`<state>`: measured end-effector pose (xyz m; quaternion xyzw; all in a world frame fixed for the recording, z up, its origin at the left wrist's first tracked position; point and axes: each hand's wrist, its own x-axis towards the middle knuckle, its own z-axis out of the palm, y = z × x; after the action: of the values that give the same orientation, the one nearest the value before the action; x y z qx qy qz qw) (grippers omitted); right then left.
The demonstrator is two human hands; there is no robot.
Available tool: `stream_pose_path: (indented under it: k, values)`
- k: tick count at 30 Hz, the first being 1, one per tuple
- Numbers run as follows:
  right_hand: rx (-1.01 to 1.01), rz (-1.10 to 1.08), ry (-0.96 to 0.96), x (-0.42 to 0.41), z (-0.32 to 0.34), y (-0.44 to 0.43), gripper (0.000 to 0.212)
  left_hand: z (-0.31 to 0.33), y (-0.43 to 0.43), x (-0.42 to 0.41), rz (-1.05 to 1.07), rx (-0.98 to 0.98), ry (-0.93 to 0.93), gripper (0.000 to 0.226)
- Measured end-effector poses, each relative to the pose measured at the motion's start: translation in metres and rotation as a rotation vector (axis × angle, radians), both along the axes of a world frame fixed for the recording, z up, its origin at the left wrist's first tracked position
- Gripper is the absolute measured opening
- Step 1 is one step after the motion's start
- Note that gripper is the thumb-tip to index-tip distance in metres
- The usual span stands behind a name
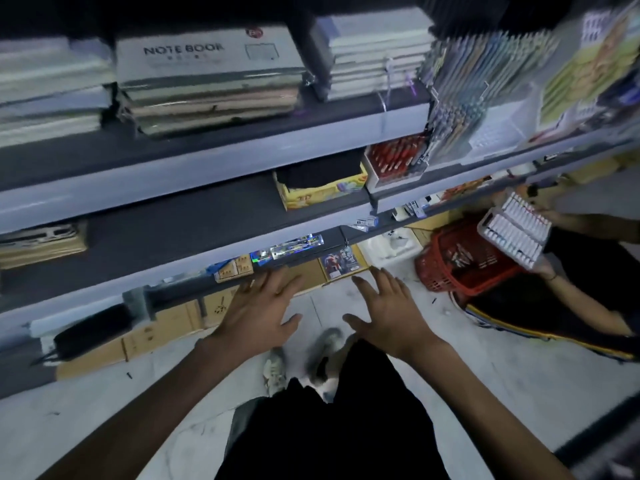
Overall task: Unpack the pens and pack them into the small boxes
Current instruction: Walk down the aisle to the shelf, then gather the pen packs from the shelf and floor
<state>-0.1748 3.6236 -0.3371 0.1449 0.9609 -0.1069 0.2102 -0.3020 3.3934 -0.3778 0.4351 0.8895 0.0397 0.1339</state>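
Note:
I stand in front of a shop shelf, looking down. My left hand (258, 311) and my right hand (388, 311) are stretched out side by side, palms down, fingers spread, holding nothing. They hover just in front of the lowest shelf edge (194, 291). A box of red pens (398, 159) stands on a middle shelf at the right, next to a rack of upright coloured pens (460, 98). A yellow open box (323, 188) sits left of the red pens.
Notebook stacks (207, 77) fill the top shelf. Flat cardboard boxes (162, 332) lie on the floor under the shelves. At the right, another person's hand holds a white tray of tubes (512, 233) above a red basket (460, 261). My shoes (304, 358) are below my hands.

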Motion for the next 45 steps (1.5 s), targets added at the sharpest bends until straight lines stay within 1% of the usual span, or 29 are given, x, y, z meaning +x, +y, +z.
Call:
stream_pose_path:
  k: [2,5,10,13,16,18,21,24,27,30,32,37,41,43,45]
  values:
    - [-0.004,0.031,-0.011,-0.009,-0.002,0.013,0.081,-0.004,0.009,-0.004,0.004,0.005,0.016,0.074]
    - [-0.002,0.11,0.007,-0.022,-0.01,0.037,0.087,-0.01,0.02,-0.005,0.051,0.009,0.027,0.074]
    - [-0.016,0.299,-0.019,-0.044,-0.034,0.087,0.084,-0.024,0.053,0.007,0.2,0.033,0.01,0.072]
    - [-0.059,0.434,-0.016,-0.057,-0.057,0.128,0.085,-0.036,0.083,0.02,0.297,0.007,-0.015,0.073]
    - [-0.086,0.554,-0.051,-0.069,-0.078,0.173,0.082,-0.046,0.123,0.034,0.441,-0.004,-0.06,0.072]
    - [-0.09,0.616,-0.023,-0.071,-0.094,0.199,0.078,-0.057,0.149,0.041,0.505,-0.034,-0.09,0.072]
    - [-0.128,0.632,0.026,-0.072,-0.124,0.228,0.076,-0.078,0.18,0.047,0.521,-0.088,-0.106,0.073]
    - [-0.145,0.597,0.073,-0.074,-0.158,0.246,0.073,-0.108,0.201,0.049,0.504,-0.073,-0.089,0.071]
    - [-0.207,0.53,0.179,-0.073,-0.198,0.251,0.067,-0.146,0.214,0.045,0.504,-0.039,-0.032,0.069]
    - [-0.299,0.481,0.367,-0.073,-0.245,0.246,0.055,-0.194,0.218,0.039,0.506,0.044,0.037,0.063]
    - [-0.32,0.453,0.473,-0.075,-0.282,0.241,0.052,-0.233,0.217,0.032,0.505,0.117,0.087,0.059]
    - [-0.265,0.433,0.67,-0.091,-0.391,0.23,0.05,-0.346,0.215,0.013,0.479,0.254,0.248,0.053]
    - [-0.264,0.448,0.779,-0.102,-0.475,0.223,0.051,-0.434,0.207,0.0,0.418,0.337,0.349,0.045]
    - [-0.267,0.452,0.819,-0.1,-0.51,0.224,0.049,-0.469,0.202,0.001,0.379,0.38,0.415,0.043]
    - [-0.256,0.439,0.871,-0.092,-0.54,0.225,0.046,-0.496,0.198,0.003,0.389,0.408,0.47,0.042]
